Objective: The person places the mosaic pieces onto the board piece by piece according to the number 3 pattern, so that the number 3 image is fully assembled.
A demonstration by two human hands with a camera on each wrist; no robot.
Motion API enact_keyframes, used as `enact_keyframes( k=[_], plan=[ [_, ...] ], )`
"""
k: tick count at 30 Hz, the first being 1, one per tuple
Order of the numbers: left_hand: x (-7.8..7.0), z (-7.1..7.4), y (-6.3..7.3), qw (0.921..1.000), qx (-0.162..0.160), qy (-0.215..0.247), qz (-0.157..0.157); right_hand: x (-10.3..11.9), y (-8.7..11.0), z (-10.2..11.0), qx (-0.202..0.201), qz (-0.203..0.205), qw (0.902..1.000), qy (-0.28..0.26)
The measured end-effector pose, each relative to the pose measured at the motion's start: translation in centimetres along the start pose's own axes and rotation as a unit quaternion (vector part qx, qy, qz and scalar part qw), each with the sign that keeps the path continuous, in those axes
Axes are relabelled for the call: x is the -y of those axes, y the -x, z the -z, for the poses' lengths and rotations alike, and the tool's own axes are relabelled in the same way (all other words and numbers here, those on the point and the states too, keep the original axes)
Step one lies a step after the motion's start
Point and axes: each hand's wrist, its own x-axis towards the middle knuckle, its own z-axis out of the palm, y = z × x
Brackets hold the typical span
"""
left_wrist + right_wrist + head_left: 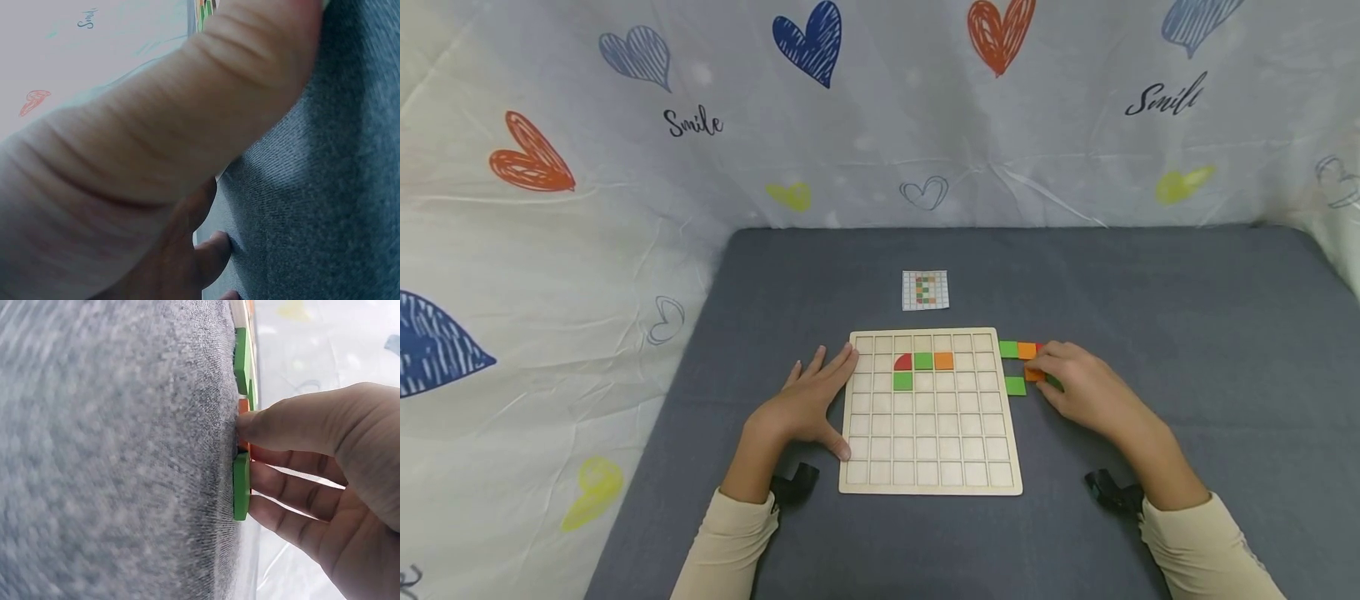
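Note:
A pale wooden grid board (936, 425) lies on the table. In its upper rows sit a red tile with one rounded corner (903, 362), a green tile (922, 361), an orange tile (943, 361) and, below the red one, another green tile (902, 381). My left hand (805, 404) rests along the board's left edge, fingers spread and thumb extended. To the right of the board, my right hand (1086, 387) pinches a loose orange tile (1034, 375) between thumb and fingers. The right wrist view has the thumb on this orange tile (243, 407), between two green tiles.
More loose tiles lie by the board's right edge: a green tile (1009, 349), an orange tile (1027, 350), a lower green tile (1016, 386) and a partly hidden red tile (1040, 346). A small printed pattern card (926, 291) lies behind the board on the grey cloth (1187, 317).

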Motion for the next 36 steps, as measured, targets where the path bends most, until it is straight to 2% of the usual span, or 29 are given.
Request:
enact_keyframes(
  k=[28,36],
  plan=[
    [-0.09,-0.02,0.09,1.0,-0.005,0.003,-0.002,0.31,0.29,0.57,0.042,-0.029,0.9987,-0.009],
    [0.11,-0.08,-0.01,1.0,-0.004,0.004,-0.008,0.36,0.38,0.39,0.029,-0.008,0.9994,-0.019]
  ],
)
